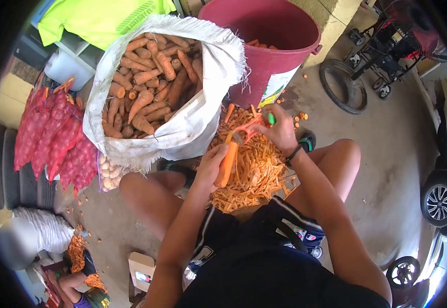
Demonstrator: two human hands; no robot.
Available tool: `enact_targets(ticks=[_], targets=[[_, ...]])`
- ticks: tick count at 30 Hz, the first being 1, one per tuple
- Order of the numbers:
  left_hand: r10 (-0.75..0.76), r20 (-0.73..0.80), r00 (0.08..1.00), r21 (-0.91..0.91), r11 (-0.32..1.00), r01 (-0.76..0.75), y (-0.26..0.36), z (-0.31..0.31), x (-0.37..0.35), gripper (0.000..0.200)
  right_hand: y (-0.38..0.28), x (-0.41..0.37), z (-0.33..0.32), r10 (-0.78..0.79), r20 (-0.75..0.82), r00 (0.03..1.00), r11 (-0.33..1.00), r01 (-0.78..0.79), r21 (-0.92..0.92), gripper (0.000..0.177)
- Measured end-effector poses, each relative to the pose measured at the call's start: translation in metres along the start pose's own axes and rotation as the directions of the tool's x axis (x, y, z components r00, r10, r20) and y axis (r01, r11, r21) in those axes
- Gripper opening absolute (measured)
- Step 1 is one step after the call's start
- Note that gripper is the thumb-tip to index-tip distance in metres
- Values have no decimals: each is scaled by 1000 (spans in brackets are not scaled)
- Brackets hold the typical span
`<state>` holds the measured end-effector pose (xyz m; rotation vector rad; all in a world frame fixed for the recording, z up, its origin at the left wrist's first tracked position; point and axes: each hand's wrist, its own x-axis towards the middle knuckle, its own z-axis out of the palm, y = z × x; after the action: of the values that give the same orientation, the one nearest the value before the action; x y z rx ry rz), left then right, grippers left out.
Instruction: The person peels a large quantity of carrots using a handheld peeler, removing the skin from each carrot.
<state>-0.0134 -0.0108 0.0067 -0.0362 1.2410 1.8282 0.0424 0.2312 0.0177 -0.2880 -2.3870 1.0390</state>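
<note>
A bright orange, peeled-looking carrot (226, 165) is gripped in my left hand (210, 165), its tip pointing up and away from me. My right hand (280, 129) is closed around an orange peeler (247, 129) with a green part showing by the fingers. The peeler's head lies right at the carrot's upper end. Below both hands spreads a heap of carrot peelings (257, 172) between my legs. Just beyond my left hand stands a white woven sack (228, 66) full of unpeeled carrots (151, 77).
A dark red bin (244, 87) with carrots inside stands behind the peelings. Red net bags of onions (49, 133) and a bag of pale bulbs (109, 173) are at left. Another person (69, 287) sits at lower left. A loose tire (342, 87) and a car wheel (440, 205) are right.
</note>
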Motion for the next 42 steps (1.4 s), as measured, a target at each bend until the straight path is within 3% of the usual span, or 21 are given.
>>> enact_targets(ticks=[2,5,7,8,11,14,15,18,21,22,24,27,29,30,32,33,34,37,41,42], targets=[[20,-3,1000,-28,999,-20,0,-2,3,30,3,2,-3,133,2,991,991,-133,28,53],[68,-39,997,-119,990,-72,-4,-4,15,29,-33,-25,10,-173,65,983,972,160,170,55],[54,-105,993,-111,992,-65,1,2,13,29,-45,-30,10,-278,136,951,954,257,152,55],[16,-46,999,-63,998,-19,2,2,6,30,-48,-33,13,-321,168,932,943,298,151,55],[4,27,1000,72,997,-6,-7,-9,4,33,-11,-10,4,-81,74,994,997,82,-11,56],[16,31,999,61,998,-18,-3,0,1,35,8,5,-11,147,28,989,985,-144,-97,54],[23,42,999,63,998,-26,0,2,1,35,5,5,-13,137,43,990,989,-134,-70,54],[78,82,994,289,952,-98,4,6,-5,35,-10,-3,-12,48,119,992,998,-52,30,54],[201,185,962,753,600,-270,5,-1,-6,35,-15,0,-18,44,268,962,999,-37,-33,55],[232,172,957,796,540,-274,4,0,-9,35,-16,2,-21,-2,336,942,996,31,-83,58],[306,163,938,866,410,-285,5,5,-12,36,0,3,-19,14,282,959,986,34,-164,60],[298,132,945,816,508,-274,7,10,-13,39,27,4,-16,90,168,982,975,-52,-217,56],[257,179,950,826,485,-287,0,-9,5,45,33,0,-13,82,113,990,967,-52,-250,50],[250,191,949,825,483,-293,3,-11,9,48,34,-2,-12,168,310,936,968,-97,-231,46],[201,94,975,468,855,-222,10,-19,13,59,37,-9,-11,271,369,889,934,-150,-326,41],[153,67,986,237,957,-165,18,-19,11,64,37,-14,-11,331,387,861,910,-182,-373,38],[130,126,984,121,982,-145,30,-16,0,71,40,-18,-10,276,364,890,935,-161,-317,33],[23,377,926,33,999,-39,39,-12,-19,68,39,-25,-2,241,319,916,945,-146,-293,29],[65,290,955,65,994,-87,22,-7,-7,56,2,-29,1,176,364,915,975,-110,-194,24],[118,163,980,127,982,-139,13,-5,-2,45,-6,-32,3,148,369,918,984,-99,-149,24]])
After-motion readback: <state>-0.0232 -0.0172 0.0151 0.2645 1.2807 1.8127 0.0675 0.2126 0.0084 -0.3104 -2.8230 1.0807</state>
